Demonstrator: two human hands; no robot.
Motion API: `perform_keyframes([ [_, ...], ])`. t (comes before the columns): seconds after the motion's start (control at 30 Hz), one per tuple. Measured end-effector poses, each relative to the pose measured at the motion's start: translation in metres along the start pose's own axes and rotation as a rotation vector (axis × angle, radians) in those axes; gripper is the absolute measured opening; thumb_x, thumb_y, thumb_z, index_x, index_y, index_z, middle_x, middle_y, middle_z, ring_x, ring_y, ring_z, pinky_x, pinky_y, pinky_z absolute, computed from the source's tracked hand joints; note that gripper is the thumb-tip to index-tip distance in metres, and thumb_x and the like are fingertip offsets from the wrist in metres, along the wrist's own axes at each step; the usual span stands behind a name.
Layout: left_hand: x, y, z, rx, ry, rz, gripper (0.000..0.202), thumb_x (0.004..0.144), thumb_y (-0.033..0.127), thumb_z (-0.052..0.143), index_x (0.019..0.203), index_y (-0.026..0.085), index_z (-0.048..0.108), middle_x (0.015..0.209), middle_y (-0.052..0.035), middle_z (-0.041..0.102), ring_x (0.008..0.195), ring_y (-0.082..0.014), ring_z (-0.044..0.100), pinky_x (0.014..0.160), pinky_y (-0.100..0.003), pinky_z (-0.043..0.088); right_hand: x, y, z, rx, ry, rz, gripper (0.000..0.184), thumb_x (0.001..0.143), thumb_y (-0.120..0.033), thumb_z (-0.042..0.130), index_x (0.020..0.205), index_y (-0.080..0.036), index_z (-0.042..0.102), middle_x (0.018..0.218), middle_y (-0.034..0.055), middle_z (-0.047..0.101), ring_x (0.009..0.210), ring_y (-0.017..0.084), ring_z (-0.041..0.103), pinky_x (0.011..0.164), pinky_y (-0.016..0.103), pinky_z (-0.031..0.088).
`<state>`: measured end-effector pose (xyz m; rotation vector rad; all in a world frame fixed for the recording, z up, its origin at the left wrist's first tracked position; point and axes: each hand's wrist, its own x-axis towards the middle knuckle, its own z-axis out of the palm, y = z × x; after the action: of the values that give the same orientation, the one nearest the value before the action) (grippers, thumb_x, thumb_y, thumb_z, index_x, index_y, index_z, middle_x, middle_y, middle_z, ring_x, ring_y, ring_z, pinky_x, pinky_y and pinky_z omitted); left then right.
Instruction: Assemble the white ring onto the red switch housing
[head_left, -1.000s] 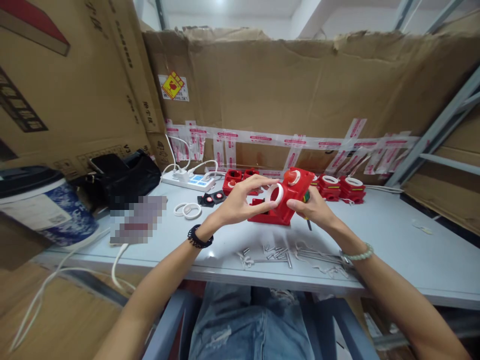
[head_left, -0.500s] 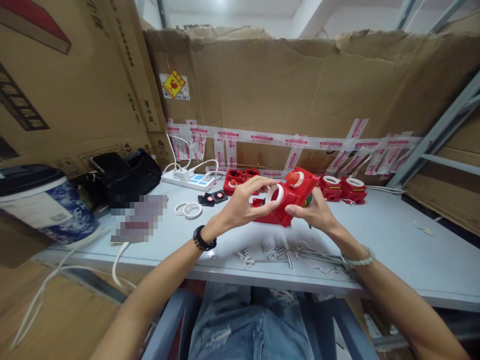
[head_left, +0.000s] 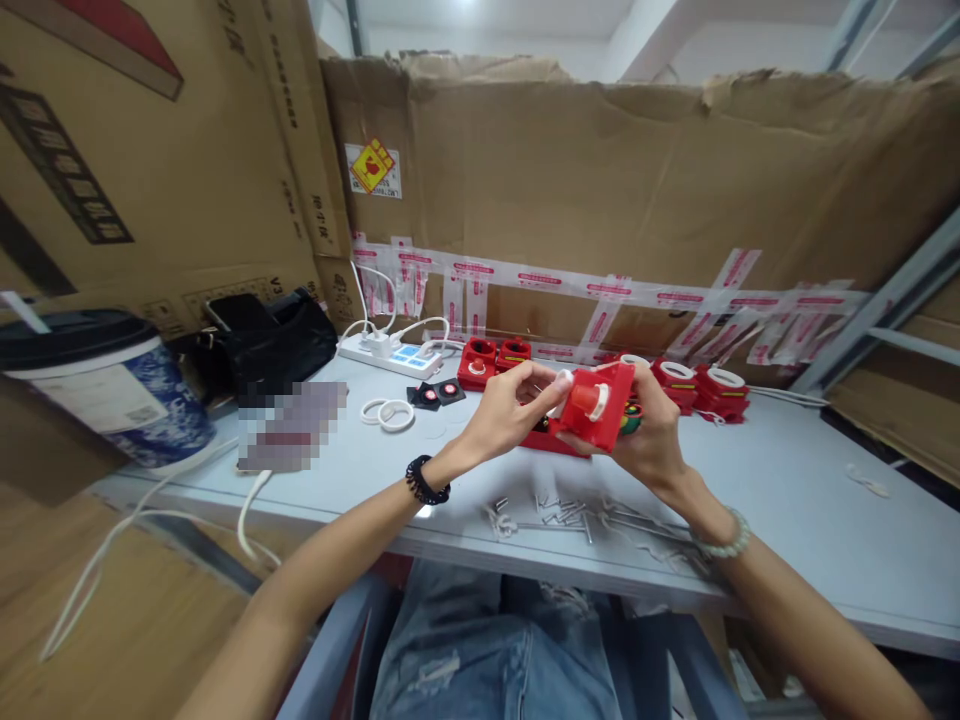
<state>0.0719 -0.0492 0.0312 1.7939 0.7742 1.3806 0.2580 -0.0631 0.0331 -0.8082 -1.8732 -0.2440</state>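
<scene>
Left hand (head_left: 511, 408): my thumb and fingers pinch the white ring (head_left: 559, 388) on the red housing (head_left: 616, 408)
Right hand (head_left: 654, 432): I grip the housing from its right side
Housing: tilted, held over the table (head_left: 450, 490) between my hands
Loose rings (head_left: 395, 427): touching, on the table to my left
Metal pins (head_left: 568, 514): near the table's front edge

"V3" on left carton (head_left: 202, 190); "LM270…", broken-glass sign (head_left: 372, 166) on rear cardboard (head_left: 600, 180).

Near left: one lidded blue-and-white cup (head_left: 161, 400); one black bag (head_left: 292, 350) beyond. Far, left of centre: one white power strip (head_left: 414, 360). Far side: upright brown cardboard (head_left: 570, 180), taped.
</scene>
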Motion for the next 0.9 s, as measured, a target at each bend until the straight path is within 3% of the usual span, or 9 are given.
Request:
perform_keyframes([
  [0.23, -0.001, 0.003, -0.002, -0.124, -0.032, 0.027, 0.035, 0.08, 0.043, 0.065, 0.098, 0.014, 0.063, 0.092, -0.0076, 0.069, 0.079, -0.0139, 0.063, 0.072, -0.027, 0.052, -0.001, 0.001, -0.002, 0.001, 0.033, -0.085, 0.067, 0.06, -0.036, 0.082, 0.118, -0.025, 0.05, 0.104, 0.0104, 0.061, 0.089, 0.028, 0.061, 0.067, 0.04, 0.055],
  [0.5, -0.004, 0.009, -0.009, -0.004, -0.058, 0.221, 0.038, 0.077, 0.033, 0.069, 0.11, 0.017, 0.061, 0.106, -0.0083, 0.064, 0.088, -0.0156, 0.061, 0.083, -0.031, 0.051, -0.002, -0.001, -0.003, -0.025, 0.085, -0.112, 0.069, 0.061, -0.038, 0.081, 0.121, -0.028, 0.049, 0.109, 0.0123, 0.064, 0.101, 0.036, 0.061, 0.089, 0.058, 0.048],
  [0.7, -0.003, 0.01, -0.014, 0.053, -0.102, 0.401, 0.044, 0.075, 0.029, 0.072, 0.117, 0.022, 0.06, 0.115, -0.0083, 0.061, 0.098, -0.0185, 0.059, 0.088, -0.033, 0.051, -0.003, 0.005, -0.005, 0.024, 0.115, -0.189, 0.068, 0.066, -0.026, 0.078, 0.126, -0.031, 0.047, 0.116, 0.0116, 0.063, 0.105, 0.034, 0.061, 0.092, 0.058, 0.048],
  [0.9, -0.002, 0.012, -0.019, 0.141, -0.131, 0.555, 0.049, 0.075, 0.028, 0.071, 0.123, 0.023, 0.058, 0.118, -0.0093, 0.06, 0.111, -0.0212, 0.056, 0.094, -0.037, 0.05, 0.0, 0.006, -0.005, 0.029, 0.167, -0.26, 0.072, 0.059, -0.032, 0.082, 0.124, -0.026, 0.052, 0.109, 0.0107, 0.066, 0.095, 0.032, 0.065, 0.081, 0.052, 0.055],
])
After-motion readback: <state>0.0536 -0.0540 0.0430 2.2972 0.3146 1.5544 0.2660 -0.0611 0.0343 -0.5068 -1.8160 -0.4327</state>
